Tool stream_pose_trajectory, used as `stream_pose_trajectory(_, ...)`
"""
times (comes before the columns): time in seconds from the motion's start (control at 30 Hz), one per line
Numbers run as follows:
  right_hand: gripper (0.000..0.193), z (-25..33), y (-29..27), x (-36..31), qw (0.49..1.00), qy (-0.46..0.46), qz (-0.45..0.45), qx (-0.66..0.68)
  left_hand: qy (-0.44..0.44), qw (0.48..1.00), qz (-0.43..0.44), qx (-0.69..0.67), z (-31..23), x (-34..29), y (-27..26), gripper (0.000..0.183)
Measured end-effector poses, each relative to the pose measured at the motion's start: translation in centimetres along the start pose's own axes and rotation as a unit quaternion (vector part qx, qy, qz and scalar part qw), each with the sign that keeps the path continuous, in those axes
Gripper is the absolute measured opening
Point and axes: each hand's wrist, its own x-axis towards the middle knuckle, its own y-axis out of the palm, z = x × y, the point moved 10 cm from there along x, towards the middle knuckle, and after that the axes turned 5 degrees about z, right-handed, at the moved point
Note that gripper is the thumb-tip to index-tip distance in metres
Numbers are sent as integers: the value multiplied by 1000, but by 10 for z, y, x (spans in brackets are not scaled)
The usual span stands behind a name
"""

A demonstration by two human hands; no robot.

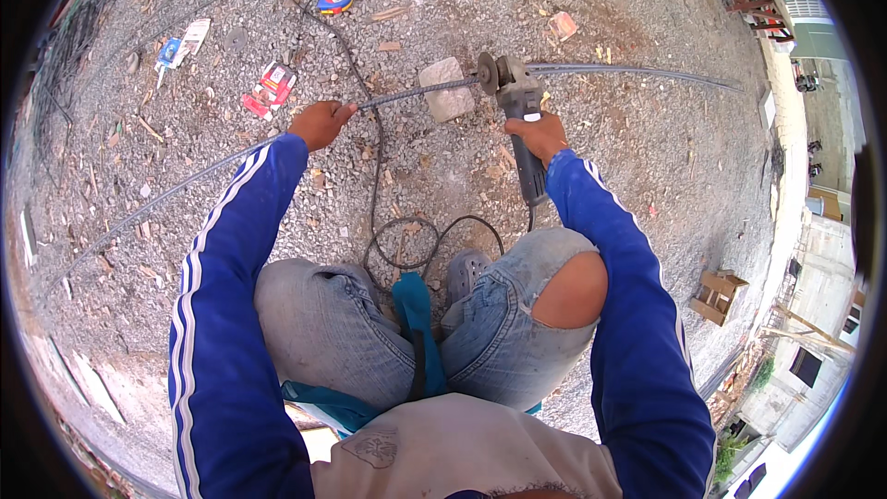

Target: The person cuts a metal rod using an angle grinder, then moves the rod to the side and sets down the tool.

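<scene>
While left hand [319, 122] clamps rebar [407, 94] on stone block [447, 89], right hand [539, 136] grips angle grinder [514, 97].

red packet [271, 89] on gravel, blue-white packet [181, 44] beyond

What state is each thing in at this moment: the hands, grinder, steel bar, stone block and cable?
Left hand: closed around the steel bar.
Right hand: gripping the angle grinder's body.
Angle grinder: held, disc at the bar; spinning or not cannot be told.
Steel bar: in one piece, resting across the stone block.
Stone block: lying on gravel under the bar.
Power cable: loosely looped on the ground.
</scene>
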Motion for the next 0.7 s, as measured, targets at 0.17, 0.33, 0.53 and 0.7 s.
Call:
stream_pose_trajectory(0.17, 39, 3, 2, -3, 1000, -4, 12, 11, -2, 1000, -2, 0, 1, 0, 0, 57)
stream_pose_trajectory(0.33, 41, 3, 1, -1, 1000, -11, 4, -2, 1, 1000, -1, 2, 1, 1, 1, 57)
stream_pose_trajectory(0.53, 41, 7, 2, 6, 1000, -14, -6, -9, -4, 1000, -2, 7, 0, 0, 0, 56)
stream_pose_trajectory(0.7, 43, 7, 6, 10, 1000, -10, 8, 11, -14, 1000, 3, -8, 2, 0, 1, 60)
